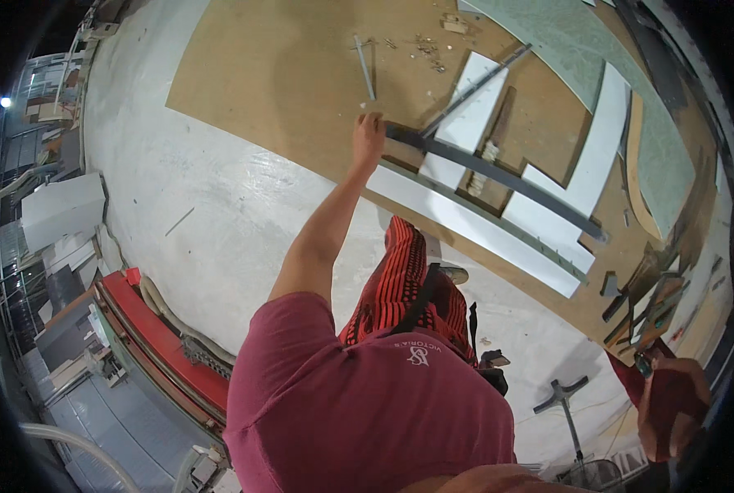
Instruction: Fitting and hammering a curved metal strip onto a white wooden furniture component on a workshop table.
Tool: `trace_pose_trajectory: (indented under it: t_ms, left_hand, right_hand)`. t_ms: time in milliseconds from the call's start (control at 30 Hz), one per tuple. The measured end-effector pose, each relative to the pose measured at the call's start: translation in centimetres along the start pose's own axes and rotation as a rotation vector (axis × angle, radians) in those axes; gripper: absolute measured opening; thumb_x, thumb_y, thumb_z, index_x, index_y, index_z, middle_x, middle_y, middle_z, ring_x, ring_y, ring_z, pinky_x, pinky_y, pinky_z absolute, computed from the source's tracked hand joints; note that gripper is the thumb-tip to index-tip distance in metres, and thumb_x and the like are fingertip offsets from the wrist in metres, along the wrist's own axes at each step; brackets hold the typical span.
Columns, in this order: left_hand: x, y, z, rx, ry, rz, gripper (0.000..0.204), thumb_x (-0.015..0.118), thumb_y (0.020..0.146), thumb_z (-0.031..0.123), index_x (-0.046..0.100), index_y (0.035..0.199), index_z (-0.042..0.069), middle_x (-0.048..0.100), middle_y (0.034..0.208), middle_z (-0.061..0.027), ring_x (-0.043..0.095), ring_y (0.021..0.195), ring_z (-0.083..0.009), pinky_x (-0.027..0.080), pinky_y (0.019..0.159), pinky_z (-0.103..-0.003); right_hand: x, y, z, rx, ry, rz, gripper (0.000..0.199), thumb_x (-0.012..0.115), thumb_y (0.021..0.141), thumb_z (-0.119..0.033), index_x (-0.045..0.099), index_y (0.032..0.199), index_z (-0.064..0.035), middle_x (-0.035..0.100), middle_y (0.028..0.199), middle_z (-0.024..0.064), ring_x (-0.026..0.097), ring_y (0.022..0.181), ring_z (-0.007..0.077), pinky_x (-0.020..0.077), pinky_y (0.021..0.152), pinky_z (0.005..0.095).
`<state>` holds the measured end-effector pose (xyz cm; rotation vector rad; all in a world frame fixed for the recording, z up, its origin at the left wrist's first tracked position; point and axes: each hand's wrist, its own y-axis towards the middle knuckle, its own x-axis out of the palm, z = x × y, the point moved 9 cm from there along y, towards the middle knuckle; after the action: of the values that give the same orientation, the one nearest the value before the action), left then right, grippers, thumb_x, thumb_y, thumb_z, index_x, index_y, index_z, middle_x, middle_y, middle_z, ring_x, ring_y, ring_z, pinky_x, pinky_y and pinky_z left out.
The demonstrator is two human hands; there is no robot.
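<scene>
Left hand (368, 135) grips the dark metal bar (498, 177) amid white panels (474, 230); right hand (671, 407) clutches a small object (644, 364).

left hand (368, 135) outstretched, right hand (671, 407) curled

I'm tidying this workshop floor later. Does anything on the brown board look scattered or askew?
Yes. Small scraps and chips lie scattered at the far end of the brown board. The white panels and the dark grey strip cross at odd angles rather than stacked. The left hand touches the strip's end.
</scene>
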<state>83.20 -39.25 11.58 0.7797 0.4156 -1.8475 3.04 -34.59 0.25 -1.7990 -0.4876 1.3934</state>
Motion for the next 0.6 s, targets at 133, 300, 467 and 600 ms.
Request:
trace_pose_trajectory:
  t_ms: [133,300,467,600]
  left_hand:
    - [1.7,9.7,0.5,-0.007,-0.057,-0.043,0.016,0.054,0.080,0.010,0.062,0.092,0.001,0.057,0.092,-0.0199,0.055,0.088,-0.0349,0.045,0.076,-0.041]
    - [8.6,19.0,-1.8,0.143,0.274,-0.177,0.020,0.054,0.082,0.015,0.062,0.094,0.001,0.058,0.100,-0.0187,0.054,0.094,-0.0353,0.045,0.080,-0.041]
    - [15.0,22.9,-0.9,0.293,0.451,-0.343,0.030,0.049,0.085,0.020,0.055,0.110,0.005,0.050,0.122,-0.0137,0.047,0.114,-0.0320,0.043,0.090,-0.041]
    - [17.8,23.9,-1.7,0.455,0.767,-0.337,0.035,0.050,0.085,0.022,0.050,0.119,0.013,0.051,0.121,-0.0128,0.046,0.115,-0.0305,0.045,0.089,-0.042]
  right_hand:
    - [1.9,-3.3,-5.5,0.081,-0.012,-0.084,0.043,0.056,0.081,-0.045,0.060,0.090,-0.0035,0.063,0.075,0.0097,0.060,0.069,0.0221,0.0452,0.063,0.0352]
    - [-0.7,-10.7,-26.5,0.039,0.396,-0.034,0.027,0.055,0.083,-0.028,0.052,0.078,-0.0019,0.049,0.056,0.0025,0.046,0.047,0.0125,0.0380,0.044,0.0288]
    - [0.0,-13.8,-33.7,0.032,0.413,-0.041,0.026,0.052,0.082,-0.025,0.051,0.079,0.0009,0.050,0.058,0.0059,0.045,0.051,0.0156,0.0355,0.049,0.0343]
    - [1.2,-15.0,-34.6,-0.009,0.304,-0.057,0.030,0.054,0.082,-0.027,0.056,0.096,0.0002,0.056,0.065,0.0071,0.049,0.054,0.0155,0.0390,0.052,0.0319]
